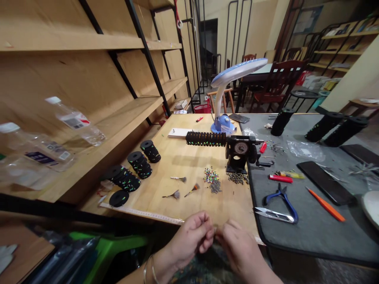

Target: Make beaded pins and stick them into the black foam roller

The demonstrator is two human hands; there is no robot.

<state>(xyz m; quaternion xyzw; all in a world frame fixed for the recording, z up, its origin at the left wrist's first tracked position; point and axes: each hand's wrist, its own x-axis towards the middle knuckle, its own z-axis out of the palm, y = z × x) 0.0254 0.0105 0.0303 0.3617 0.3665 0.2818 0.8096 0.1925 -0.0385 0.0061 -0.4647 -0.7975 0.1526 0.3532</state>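
Hands, left and right, meet, fingertips pinched, before my pale wooden table; anything gripped is unclear.

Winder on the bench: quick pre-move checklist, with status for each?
1. Ribbed black roll on the winder, not lying loose: ok.
2. Coloured beads on the wooden tabletop, in front of the roll: ok.
3. Three small tufted pieces lying separate from one another: ok.
4. Blue-handled pliers clear of the silver snips: not ok, they lie together on the grey mat.
5. Something pinched between left hand and right hand: cannot tell, too small.
6. Lamp switched on: cannot tell.
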